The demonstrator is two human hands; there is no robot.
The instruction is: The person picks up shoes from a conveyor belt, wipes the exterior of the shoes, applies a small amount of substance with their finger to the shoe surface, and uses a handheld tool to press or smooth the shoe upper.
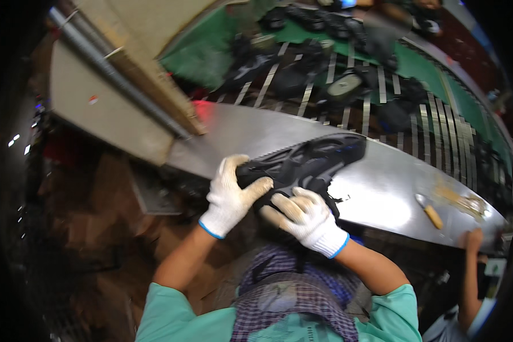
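Note:
A black sneaker [302, 162] lies on its side, its sculpted sole toward the far side, at the near edge of the shiny metal bench [376, 199]. My left hand [233, 191], in a white knit glove with a blue cuff, grips the sneaker's left end between thumb and fingers. My right hand [305, 219], gloved the same way, has its bent fingers on the near side of the shoe. Black laces or straps hang beside that hand. Motion blur hides where some fingertips press.
Beyond the bench runs a slatted roller conveyor [319, 85] with several dark shoes. A yellow-handled tool [430, 212] lies to the right, near a brownish smear. Another person's arm [470, 273] reaches to the bench's right end. A beige panel [108, 102] with a grey pipe stands at left.

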